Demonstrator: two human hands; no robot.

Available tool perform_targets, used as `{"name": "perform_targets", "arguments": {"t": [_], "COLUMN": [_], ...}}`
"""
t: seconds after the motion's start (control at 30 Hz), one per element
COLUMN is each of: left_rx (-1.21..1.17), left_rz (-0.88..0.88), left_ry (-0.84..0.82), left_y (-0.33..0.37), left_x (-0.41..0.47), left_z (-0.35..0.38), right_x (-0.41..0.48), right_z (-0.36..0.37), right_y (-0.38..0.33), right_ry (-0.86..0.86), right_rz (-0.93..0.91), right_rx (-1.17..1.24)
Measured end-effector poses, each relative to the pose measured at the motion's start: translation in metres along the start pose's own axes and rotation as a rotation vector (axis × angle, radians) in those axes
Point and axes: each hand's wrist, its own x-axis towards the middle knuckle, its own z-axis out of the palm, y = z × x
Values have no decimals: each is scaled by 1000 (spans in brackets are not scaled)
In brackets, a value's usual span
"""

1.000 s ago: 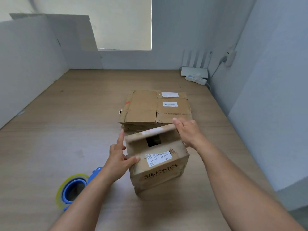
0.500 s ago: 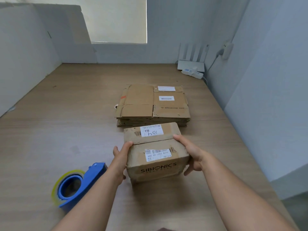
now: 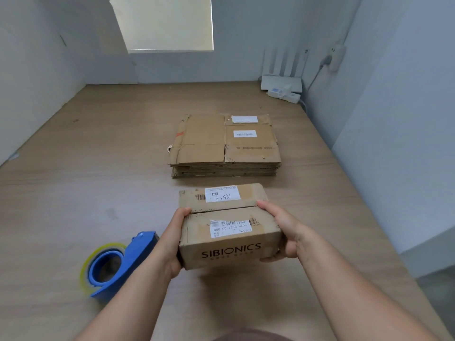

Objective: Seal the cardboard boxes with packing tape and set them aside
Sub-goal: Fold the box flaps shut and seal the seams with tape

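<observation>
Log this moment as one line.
box: flaps shut | left hand: grips box | right hand: grips box | tape dispenser: untouched, left of box

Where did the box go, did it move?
Yes. The box came nearer the camera, away from the stack of flat cartons. It overlapped the stack's near edge before; now table shows between them.

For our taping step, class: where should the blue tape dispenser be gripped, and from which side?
Grip the blue tape dispenser by its housing, probably from above with the left hand: the housing sits on its right side, nearest that hand.
</observation>
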Motion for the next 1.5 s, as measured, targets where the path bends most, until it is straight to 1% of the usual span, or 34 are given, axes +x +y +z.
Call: {"name": "perform_targets", "arguments": {"t": [0.07,0.13,0.17,0.23,0.33,0.47,0.6,0.63,0.7,0.73,0.8,0.87,0.9,0.97,1.0,1.03,1.1,1.13,1.23,1.3,1.37,1.5], "left_rx": [42,103,126,141,124,132,182,276,610,683,623,655,698,742,769,813,970,999,956,949,940,917], "left_rz": [58,107,104,71,65,76,52,59,118,171,284,417,482,572,576,569,566,574,579,585,592,603], "left_ry": [43,120,134,110,90,143,217,248,352,396,321,260,225,134,68,3,-18,-5,8,-2,-2,-6], "left_y": [6,12,15,19,24,31,37,37,36,33,27,20,12,-5,-15,-23,-33,-33,-29,-27,-27,-25], "left_x": [4,11,13,18,27,42,61,65,75,81,80,68,66,57,52,48,43,43,42,40,38,33], "left_z": [4,6,6,7,9,17,22,20,11,7,7,10,8,1,-4,-9,-16,-17,-16,-15,-15,-11], "right_x": [6,15,20,30,44,63,89,92,94,94,92,87,85,81,78,74,66,61,45,37,32,30], "right_z": [4,7,9,11,14,14,13,13,12,12,11,9,8,5,5,5,6,5,-4,-12,-15,-8], "right_y": [-9,-18,-21,-22,-22,-24,-24,-25,-27,-28,-28,-21,-15,5,15,23,32,34,39,43,46,50], "right_ry": [17,45,61,78,69,65,193,195,163,148,137,146,168,271,332,356,373,368,296,236,230,291], "right_rz": [-71,-142,-167,-204,-221,-190,-252,-268,-297,-305,-327,-326,-324,-327,-339,-360,-395,-411,-503,-532,-559,-607], "right_rx": [-6,10,22,28,72,115,19,6,-18,-33,-49,-67,-110,-290,-340,-332,-328,-371,-580,-687,-729,-718]}}
